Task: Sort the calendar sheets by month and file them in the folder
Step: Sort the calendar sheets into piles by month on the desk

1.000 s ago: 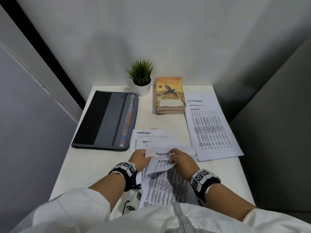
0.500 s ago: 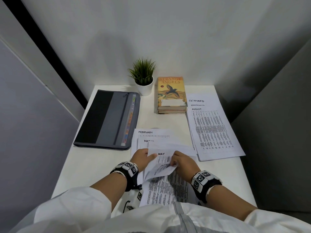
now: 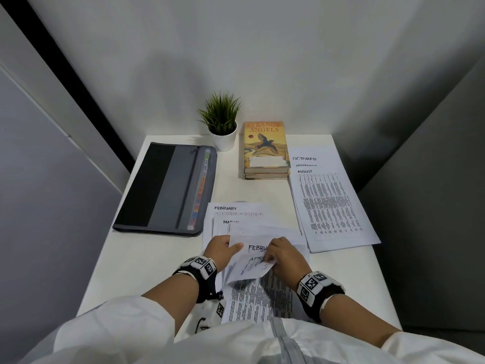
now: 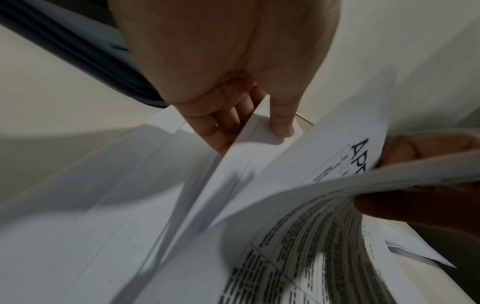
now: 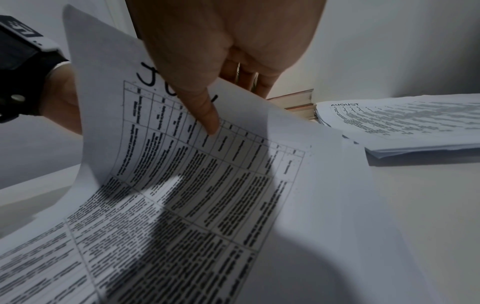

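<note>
Head view: a person in white sleeves leafs through a stack of calendar sheets (image 3: 258, 292) at the near edge of a white surface (image 3: 147, 258). The left hand (image 3: 220, 250) pinches the left edge of the lifted sheets, thumb on top, fingers curled beneath. The right hand (image 3: 284, 256) grips the top sheets, bending them back toward the body; the left wrist view shows its thumb under the curled pages, and the right wrist view shows its thumb (image 5: 205, 111) pressed on a printed grid. Headings reading "FEBRU" and "APR" show between the two hands. Just beyond the stack lie loose sheets (image 3: 236, 216) headed February and March. To the stack's right, near but apart, sits a second pile (image 3: 330, 206) topped by August, with September and October peeking out behind. A closed grey and black folder (image 3: 168, 187) lies to the stack's far left. Behind the stack stand a potted plant (image 3: 223, 122) and two stacked books (image 3: 265, 148).
</note>
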